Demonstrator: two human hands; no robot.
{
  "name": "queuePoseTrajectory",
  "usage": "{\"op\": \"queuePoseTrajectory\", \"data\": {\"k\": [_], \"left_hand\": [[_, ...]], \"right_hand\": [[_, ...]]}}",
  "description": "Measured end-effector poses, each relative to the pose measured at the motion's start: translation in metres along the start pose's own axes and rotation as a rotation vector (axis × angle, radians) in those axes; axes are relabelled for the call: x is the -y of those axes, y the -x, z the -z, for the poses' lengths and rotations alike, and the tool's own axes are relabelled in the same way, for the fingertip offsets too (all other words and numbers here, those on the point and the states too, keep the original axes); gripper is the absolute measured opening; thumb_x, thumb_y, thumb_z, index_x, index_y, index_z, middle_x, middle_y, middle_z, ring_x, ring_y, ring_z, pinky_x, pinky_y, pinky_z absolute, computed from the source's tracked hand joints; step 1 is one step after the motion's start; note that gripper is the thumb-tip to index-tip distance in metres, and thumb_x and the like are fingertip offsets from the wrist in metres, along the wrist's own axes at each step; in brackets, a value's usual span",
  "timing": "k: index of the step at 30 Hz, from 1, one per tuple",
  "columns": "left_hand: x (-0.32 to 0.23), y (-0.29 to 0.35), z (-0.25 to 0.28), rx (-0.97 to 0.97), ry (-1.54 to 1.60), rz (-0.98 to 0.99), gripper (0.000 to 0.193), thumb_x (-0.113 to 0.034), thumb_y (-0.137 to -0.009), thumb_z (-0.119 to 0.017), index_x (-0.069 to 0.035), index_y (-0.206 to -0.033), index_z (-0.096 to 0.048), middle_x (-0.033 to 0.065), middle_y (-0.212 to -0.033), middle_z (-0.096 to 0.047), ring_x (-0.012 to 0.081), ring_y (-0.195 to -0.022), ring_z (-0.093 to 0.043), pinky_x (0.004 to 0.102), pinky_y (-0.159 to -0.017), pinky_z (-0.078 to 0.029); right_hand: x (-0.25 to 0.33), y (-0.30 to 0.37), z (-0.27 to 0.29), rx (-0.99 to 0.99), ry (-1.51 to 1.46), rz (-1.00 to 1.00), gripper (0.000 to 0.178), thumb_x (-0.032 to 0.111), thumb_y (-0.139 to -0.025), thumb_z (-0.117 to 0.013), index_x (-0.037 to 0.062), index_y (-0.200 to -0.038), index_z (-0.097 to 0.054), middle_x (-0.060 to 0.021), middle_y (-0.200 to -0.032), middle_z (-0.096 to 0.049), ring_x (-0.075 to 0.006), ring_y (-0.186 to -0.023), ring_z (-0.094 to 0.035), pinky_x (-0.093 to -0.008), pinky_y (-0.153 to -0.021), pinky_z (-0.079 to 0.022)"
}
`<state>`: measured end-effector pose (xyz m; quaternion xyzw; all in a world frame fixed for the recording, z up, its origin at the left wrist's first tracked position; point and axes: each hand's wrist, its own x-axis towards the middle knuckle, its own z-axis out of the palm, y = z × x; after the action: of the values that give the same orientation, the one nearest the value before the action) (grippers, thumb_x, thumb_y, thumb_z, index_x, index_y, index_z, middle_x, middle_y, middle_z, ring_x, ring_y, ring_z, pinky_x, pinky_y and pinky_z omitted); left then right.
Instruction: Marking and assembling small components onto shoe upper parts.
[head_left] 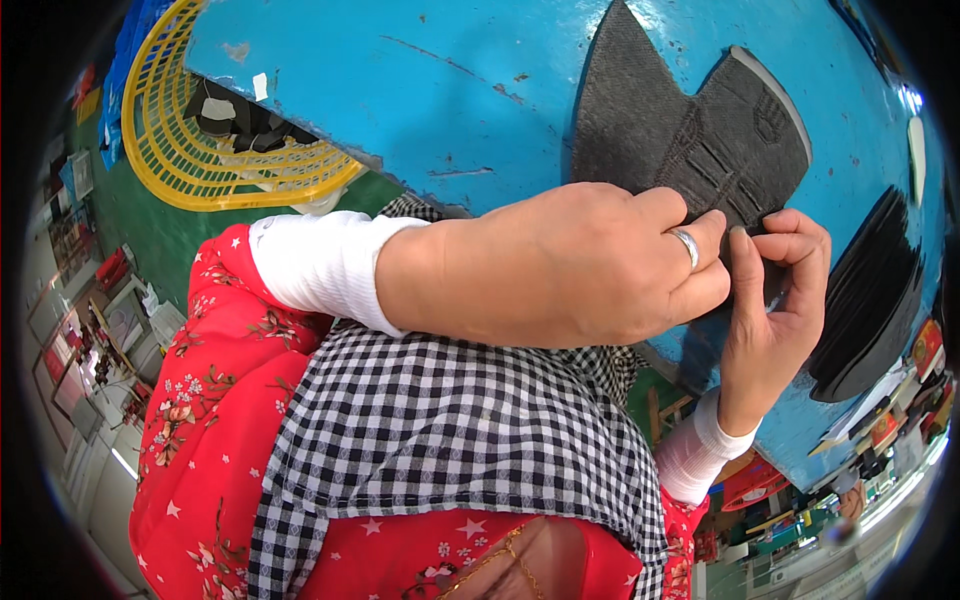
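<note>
A dark grey fabric shoe upper [690, 130] lies on the blue tabletop, its two pointed halves spread away from me. Stitched seams, a row of slots and a lighter edge on the right half show on it. My left hand [620, 255], with a ring on one finger, is closed in a pinch at the near part of the upper. Close beside it, my right hand [775, 290] pinches the same near part, thumb and forefinger pressed together. What lies between the fingertips is mostly covered by the fingers.
On the right of the blue table [440, 90] rests a stack of black cut pieces [870, 300]. A slim white object [916, 160] lies beyond it. At the left, a yellow plastic basket [150, 150] with dark pieces stands by the table's edge.
</note>
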<state>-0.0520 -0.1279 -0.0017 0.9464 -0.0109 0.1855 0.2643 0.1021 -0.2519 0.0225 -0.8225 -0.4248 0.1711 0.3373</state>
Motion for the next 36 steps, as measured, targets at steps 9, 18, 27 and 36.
{"op": "queuePoseTrajectory", "data": {"k": [9, 18, 27, 36], "left_hand": [[0.001, -0.003, -0.002, -0.013, -0.006, -0.010, 0.022, -0.017, -0.075, -0.063, -0.002, -0.089, -0.055, 0.0105, -0.091, -0.063, 0.0141, -0.069, -0.059, 0.0230, -0.050, -0.049], [0.021, -0.006, -0.003, -0.223, 0.569, 0.174, 0.014, -0.005, -0.079, -0.070, -0.003, -0.089, -0.060, 0.0092, -0.099, -0.068, 0.0169, -0.077, -0.064, 0.0259, -0.063, -0.052], [0.006, 0.002, 0.022, -0.075, 0.978, 0.406, 0.017, -0.011, -0.079, -0.077, -0.003, -0.087, -0.065, 0.0045, -0.081, -0.068, 0.0135, -0.073, -0.066, 0.0237, -0.064, -0.051], [-0.004, 0.000, 0.036, 0.142, 1.346, 0.625, 0.012, -0.007, -0.082, -0.075, 0.000, -0.085, -0.066, 0.0062, -0.079, -0.069, 0.0103, -0.065, -0.065, 0.0215, -0.055, -0.050]], "right_hand": [[-0.003, 0.002, -0.001, -0.014, 0.044, 0.063, 0.017, -0.001, -0.076, -0.072, 0.0021, -0.078, -0.055, -0.0083, -0.096, -0.058, -0.0217, -0.091, -0.054, -0.0307, -0.084, -0.041], [-0.007, -0.001, 0.016, -0.029, -0.271, -0.107, 0.011, -0.006, -0.080, -0.067, 0.0002, -0.085, -0.058, -0.0079, -0.101, -0.059, -0.0140, -0.089, -0.054, -0.0242, -0.077, -0.042], [0.034, 0.020, 0.012, 0.123, -0.460, 0.076, 0.017, -0.003, -0.069, -0.074, -0.0003, -0.083, -0.066, -0.0105, -0.081, -0.062, -0.0177, -0.073, -0.057, -0.0269, -0.063, -0.043], [0.040, 0.029, 0.013, 0.062, -0.419, 0.128, 0.023, -0.002, -0.067, -0.078, 0.0027, -0.087, -0.067, -0.0102, -0.083, -0.065, -0.0201, -0.074, -0.060, -0.0292, -0.064, -0.044]]}}
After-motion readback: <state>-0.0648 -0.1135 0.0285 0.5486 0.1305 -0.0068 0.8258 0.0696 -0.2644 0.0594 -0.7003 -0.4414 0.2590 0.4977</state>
